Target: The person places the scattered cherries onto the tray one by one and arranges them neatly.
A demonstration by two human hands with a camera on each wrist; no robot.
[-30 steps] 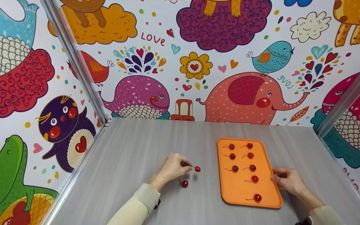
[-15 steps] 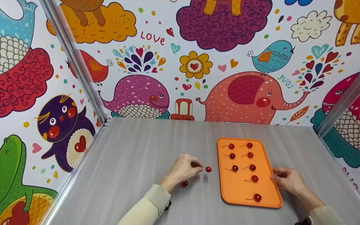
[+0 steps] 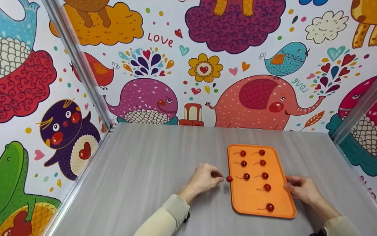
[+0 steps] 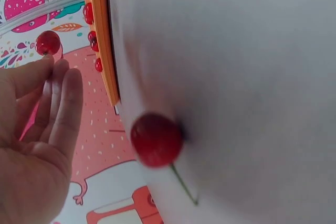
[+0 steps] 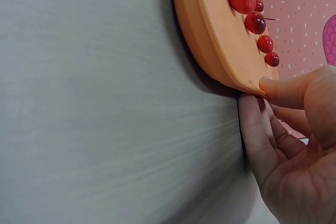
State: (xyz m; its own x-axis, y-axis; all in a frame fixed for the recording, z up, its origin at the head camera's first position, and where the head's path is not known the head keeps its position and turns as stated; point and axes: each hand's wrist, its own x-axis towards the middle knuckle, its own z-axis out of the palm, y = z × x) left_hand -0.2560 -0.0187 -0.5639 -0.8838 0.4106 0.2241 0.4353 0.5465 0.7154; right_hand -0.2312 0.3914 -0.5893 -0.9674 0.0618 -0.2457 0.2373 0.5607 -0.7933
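My left hand [image 3: 206, 179] pinches a red cherry [image 3: 229, 179] by its thin stem. That cherry overlaps the left rim of the orange tray [image 3: 249, 201] in the head view. On the tray lie several cherries in two columns, their stems pointing left; the lowest cherry [image 3: 270, 207] sits apart from those above. My right hand [image 3: 303, 190] grips the tray's right edge, thumb on top of the rim and fingers below in the right wrist view. A loose cherry [image 4: 156, 140] with a green stem lies on the table under my left wrist, hidden in the head view.
The grey wood-grain table [image 3: 142, 157] is bounded by a back wall [image 3: 208, 95] printed with cartoon animals. Metal posts [image 3: 83, 72] stand at its corners, and a metal strip [image 3: 73, 188] runs along the left edge.
My left hand has moved right with the held cherry, from mid-table to the tray's left rim. The loose cherry has gone out of sight behind my left arm. My right hand stays put.
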